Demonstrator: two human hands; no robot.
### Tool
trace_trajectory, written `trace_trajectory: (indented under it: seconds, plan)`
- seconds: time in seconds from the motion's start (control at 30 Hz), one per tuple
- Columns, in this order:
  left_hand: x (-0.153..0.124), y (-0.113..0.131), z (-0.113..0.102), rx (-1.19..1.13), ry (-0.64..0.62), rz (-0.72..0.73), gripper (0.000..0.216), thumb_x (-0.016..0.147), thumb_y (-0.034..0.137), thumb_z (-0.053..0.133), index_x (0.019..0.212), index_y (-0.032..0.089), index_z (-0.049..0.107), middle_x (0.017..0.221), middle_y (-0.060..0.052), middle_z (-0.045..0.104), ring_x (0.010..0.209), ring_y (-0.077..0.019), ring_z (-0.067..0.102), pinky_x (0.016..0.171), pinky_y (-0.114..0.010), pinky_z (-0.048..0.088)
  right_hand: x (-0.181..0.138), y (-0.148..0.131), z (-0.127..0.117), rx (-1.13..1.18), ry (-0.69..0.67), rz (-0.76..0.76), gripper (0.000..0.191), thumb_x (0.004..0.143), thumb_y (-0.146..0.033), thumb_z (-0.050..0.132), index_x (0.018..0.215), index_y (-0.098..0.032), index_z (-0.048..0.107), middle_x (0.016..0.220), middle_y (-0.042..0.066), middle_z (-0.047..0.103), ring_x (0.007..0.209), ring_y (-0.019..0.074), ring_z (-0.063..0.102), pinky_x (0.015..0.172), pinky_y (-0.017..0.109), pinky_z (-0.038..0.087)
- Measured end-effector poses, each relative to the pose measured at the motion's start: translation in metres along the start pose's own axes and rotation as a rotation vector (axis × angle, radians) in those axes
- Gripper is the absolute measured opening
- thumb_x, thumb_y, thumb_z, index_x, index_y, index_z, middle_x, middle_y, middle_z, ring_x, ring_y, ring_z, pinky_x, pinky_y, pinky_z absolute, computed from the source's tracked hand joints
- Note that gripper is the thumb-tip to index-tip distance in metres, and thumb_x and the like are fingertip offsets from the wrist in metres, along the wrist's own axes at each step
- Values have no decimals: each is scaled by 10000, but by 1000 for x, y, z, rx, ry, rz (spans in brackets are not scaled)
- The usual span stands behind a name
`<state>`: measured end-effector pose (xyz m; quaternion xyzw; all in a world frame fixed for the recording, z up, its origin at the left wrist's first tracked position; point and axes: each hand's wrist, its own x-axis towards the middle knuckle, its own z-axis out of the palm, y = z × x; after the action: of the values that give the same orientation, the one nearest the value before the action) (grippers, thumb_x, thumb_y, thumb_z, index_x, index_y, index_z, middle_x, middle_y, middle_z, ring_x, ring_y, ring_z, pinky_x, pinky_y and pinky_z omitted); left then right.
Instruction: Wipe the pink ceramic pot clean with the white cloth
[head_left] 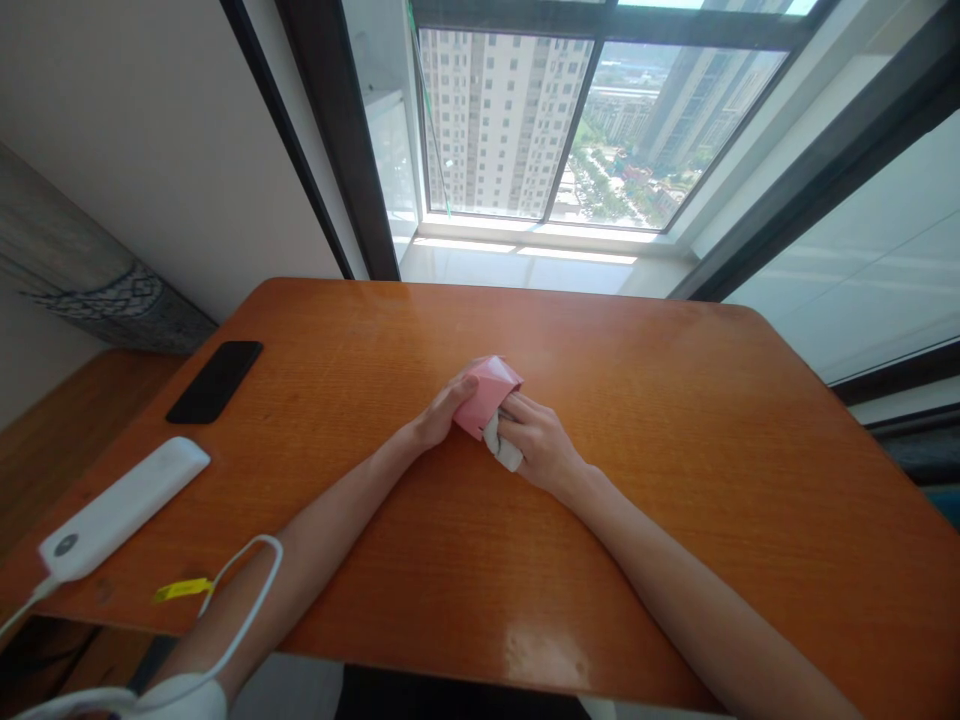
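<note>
Over the middle of the table, my left hand grips a small glossy pink container, its thumb on the near side and its other fingers mostly hidden behind. The container is tilted, with its opening facing right. My right hand is closed on a white cloth, and its fingertips reach to the container's opening. Part of the cloth hangs out below the fingers, bunched up. What the fingertips touch inside is hidden.
A brown wooden table spreads under both arms. At the left lie a black phone and a white power strip-like device with a cable. A white cord with a yellow tag runs by my left forearm. A window stands behind.
</note>
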<state>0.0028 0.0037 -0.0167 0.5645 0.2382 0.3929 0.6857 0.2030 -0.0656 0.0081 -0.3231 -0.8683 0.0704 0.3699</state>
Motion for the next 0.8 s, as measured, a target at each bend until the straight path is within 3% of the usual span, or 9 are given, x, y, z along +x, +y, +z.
trace_trajectory:
  seconds: [0.1,0.23,0.4,0.53,0.67,0.8]
  plan:
    - [1,0,1,-28,9,-2,904,934,798,629,1564,153,579,1411,-182,763,1248,-373,745,1146,-511,538,0,-3,3,-82,13,-24,216,1016,-131,590,844,-219,686,955,99,674,823,230,579,730,350,474]
    - [-2,7,7,-64,62,-14,856,944,779,632,1520,146,618,1348,-162,785,1204,-341,754,1118,-479,556,1,-11,9,58,64,79,117,943,-131,628,931,-229,689,942,76,641,766,203,562,679,322,463]
    - [-5,13,10,-47,72,4,820,954,778,610,1482,153,661,1285,-151,805,1229,-350,745,1095,-469,568,0,-17,11,231,60,193,213,867,-121,650,1019,-254,718,998,72,673,778,193,596,675,312,473]
    - [-5,12,10,-43,80,8,815,946,774,628,1476,156,674,1287,-149,807,1223,-350,746,1098,-471,570,-1,-16,10,223,48,164,272,847,-118,665,1081,-247,713,1045,92,671,821,208,613,708,321,493]
    - [-3,10,11,-58,133,26,828,951,775,614,1463,127,675,1309,-159,798,1267,-356,730,1164,-485,535,1,-16,14,202,55,146,235,875,-144,668,1093,-232,671,1038,99,650,848,223,599,733,332,495]
    - [-2,8,11,-35,135,44,831,970,783,584,1467,122,666,1374,-161,770,1339,-358,691,1236,-485,477,5,-23,19,284,130,275,65,972,-197,634,941,-247,606,895,36,625,758,187,549,717,318,454]
